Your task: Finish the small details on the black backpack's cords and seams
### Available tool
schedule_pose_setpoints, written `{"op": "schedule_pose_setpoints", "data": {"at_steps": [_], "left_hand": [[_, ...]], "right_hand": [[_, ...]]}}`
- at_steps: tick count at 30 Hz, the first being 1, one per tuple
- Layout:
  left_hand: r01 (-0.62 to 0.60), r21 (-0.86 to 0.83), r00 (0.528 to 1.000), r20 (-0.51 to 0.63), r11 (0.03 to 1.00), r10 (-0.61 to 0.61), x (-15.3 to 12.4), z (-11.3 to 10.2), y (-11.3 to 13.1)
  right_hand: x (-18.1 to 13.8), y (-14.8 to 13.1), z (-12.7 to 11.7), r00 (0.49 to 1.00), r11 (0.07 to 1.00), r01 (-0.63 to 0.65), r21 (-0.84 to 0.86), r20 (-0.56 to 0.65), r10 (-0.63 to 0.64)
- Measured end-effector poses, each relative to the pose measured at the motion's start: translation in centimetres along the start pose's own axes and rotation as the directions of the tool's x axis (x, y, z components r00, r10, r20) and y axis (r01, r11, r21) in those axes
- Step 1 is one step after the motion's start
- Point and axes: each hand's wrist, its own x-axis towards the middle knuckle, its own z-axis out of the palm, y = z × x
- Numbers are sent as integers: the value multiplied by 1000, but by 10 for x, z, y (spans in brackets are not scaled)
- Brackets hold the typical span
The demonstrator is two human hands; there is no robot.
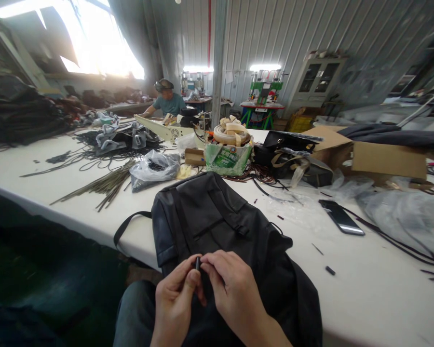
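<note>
My left hand [177, 294] is closed in a pinch around a small black tube-like piece [197, 263], held upright between thumb and forefinger. Right beside it, my right hand [231, 284] has its thumb and fingertips pressed together close to the piece's top. Whether those fingertips grip the piece or something thin at it cannot be made out. Under both hands lies a black backpack [217, 217] with straps and a buckle, spread over the table edge and my lap. One strap loop [125, 229] sticks out to the left.
On the white table [379, 284] lie a phone [342, 217], a small black piece [330, 271], a plastic bag of black parts [154, 168], a bundle of thin strips [101, 185] and a green box with rolled tape [227, 156]. Cardboard boxes [386, 161] stand right. Another person [168, 101] sits behind.
</note>
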Motion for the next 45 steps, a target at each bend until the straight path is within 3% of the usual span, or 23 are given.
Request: {"op": "schedule_pose_setpoints", "data": {"at_steps": [4, 8, 10, 13, 16, 21, 23, 25, 28, 31, 38, 42, 45], "left_hand": [[35, -60, 999, -11, 998, -35, -1, -4, -6], [102, -221, 992, -54, 970, -117, 5, -7, -2], [154, -309, 983, -49, 939, -177, 10, -6, 2], [218, -419, 970, -9, 882, -244, 16, -2, 8], [250, -473, 963, 30, 845, -269, 18, 3, 11], [286, -479, 955, 73, 830, -287, 19, 4, 11], [289, -483, 954, 75, 827, -290, 19, 2, 12], [292, -487, 953, 73, 823, -295, 18, -2, 13], [292, -498, 950, 49, 817, -309, 19, -9, 15], [285, -507, 948, 21, 814, -319, 20, -11, 15], [291, -492, 945, 11, 821, -328, 17, 0, 10], [273, -487, 943, -35, 830, -331, 19, -11, 9], [269, -490, 943, -42, 829, -331, 19, -15, 8]], "right_hand": [[6, -2, -12, 999, 998, 35, -48, -4, -36], [-5, -9, -41, 976, 984, 25, -175, -210, -62], [-21, -9, -46, 993, 982, 66, -174, -86, -82], [-51, 3, -30, 984, 908, 152, -392, 150, -100], [-67, 21, 3, 996, 718, 69, -693, 94, -5], [-33, 37, 31, 974, 611, -107, -785, 40, 223], [-15, 34, 29, 959, 639, -113, -761, 84, 270], [-10, 28, 23, 955, 725, -52, -687, 177, 237], [-26, 17, 13, 966, 815, 52, -577, 237, 106], [-48, 9, 10, 972, 815, 84, -573, 228, 60], [-32, 6, 30, 919, 843, -55, -534, 304, 252], [-39, 4, 12, 899, 821, -110, -560, 297, 322], [-53, 3, -13, 899, 862, -167, -479, 285, 333]]}}
